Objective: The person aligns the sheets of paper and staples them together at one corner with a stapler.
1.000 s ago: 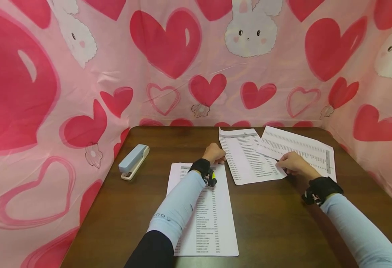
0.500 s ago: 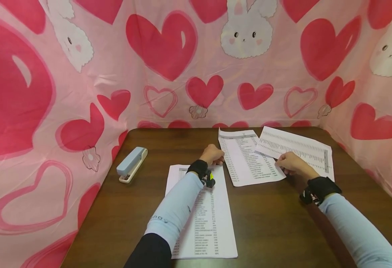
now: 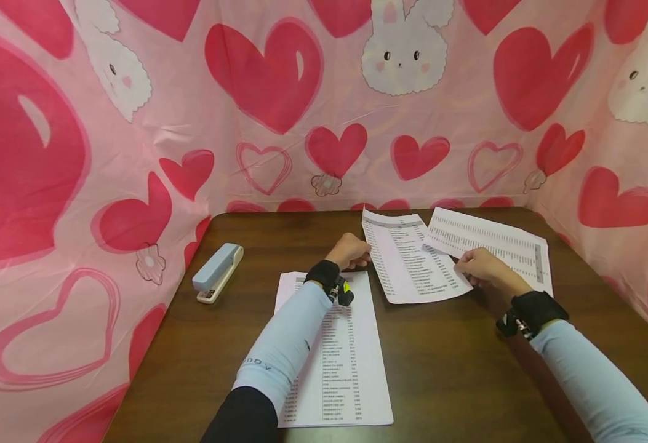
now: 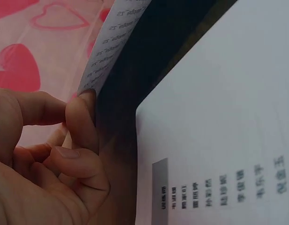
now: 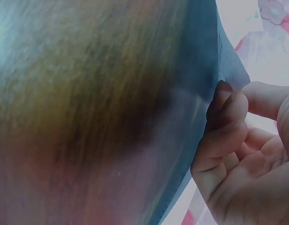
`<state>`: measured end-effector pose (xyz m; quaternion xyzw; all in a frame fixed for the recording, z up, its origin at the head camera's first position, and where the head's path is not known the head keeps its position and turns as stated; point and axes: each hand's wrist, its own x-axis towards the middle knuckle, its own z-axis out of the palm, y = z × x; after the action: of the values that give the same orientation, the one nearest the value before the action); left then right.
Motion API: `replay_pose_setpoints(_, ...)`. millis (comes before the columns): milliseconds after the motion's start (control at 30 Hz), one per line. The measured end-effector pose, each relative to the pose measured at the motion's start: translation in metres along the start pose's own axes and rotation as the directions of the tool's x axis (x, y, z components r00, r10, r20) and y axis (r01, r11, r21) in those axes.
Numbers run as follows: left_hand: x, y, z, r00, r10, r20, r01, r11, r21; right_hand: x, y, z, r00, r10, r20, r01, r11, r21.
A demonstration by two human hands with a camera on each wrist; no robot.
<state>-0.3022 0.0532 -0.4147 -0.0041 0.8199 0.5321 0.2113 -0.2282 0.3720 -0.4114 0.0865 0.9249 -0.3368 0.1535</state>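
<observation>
A printed sheet of paper [image 3: 398, 261] spans the two hands near the back of the table, its far left corner curling up. At its left edge, the left hand [image 3: 349, 251] pinches the paper between thumb and finger; the left wrist view shows that edge [image 4: 114, 44] at the fingertips. The right hand [image 3: 481, 267] grips the sheet's near right corner, and in the right wrist view the corner [image 5: 234, 70] sticks out past the finger and thumb. A stack of printed sheets [image 3: 357, 369] lies under the left forearm.
Another printed sheet [image 3: 490, 243] lies at an angle at the back right, behind the right hand and overlapping the held sheet. A blue and white stapler [image 3: 218, 272] stands at the left of the brown table [image 3: 456, 381]. Pink heart-patterned cloth [image 3: 268, 172] surrounds the table's sides and back.
The held sheet has risen and shifted slightly, its near edge now a little farther back. Both hands keep their hold on it. The view has drifted slightly.
</observation>
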Motion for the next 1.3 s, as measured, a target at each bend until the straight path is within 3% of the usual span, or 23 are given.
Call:
replay_pose_setpoints(367,-0.006,0.002,-0.012,1.0,0.018,0.014,-0.019,0.998,0.066,-0.008,-0.009,0.003,0.999,-0.043,-0.024,0.043,0.999,0.001)
replay_pose_setpoints(700,-0.014,0.003,-0.029,0.998,0.061,0.03,-0.063,0.995,0.076,-0.016,-0.02,0.007,0.997,-0.067,-0.036,0.07,0.996,0.064)
replay_pose_setpoints(900,-0.02,0.006,-0.04,0.995,0.096,0.04,-0.099,0.992,0.076,-0.021,-0.027,0.01,0.996,-0.073,-0.044,0.076,0.996,0.052)
replay_pose_setpoints(1300,-0.027,0.005,-0.063,0.993,0.108,0.041,-0.112,0.988,0.102,-0.028,-0.04,0.012,0.995,-0.093,-0.04,0.097,0.989,0.11)
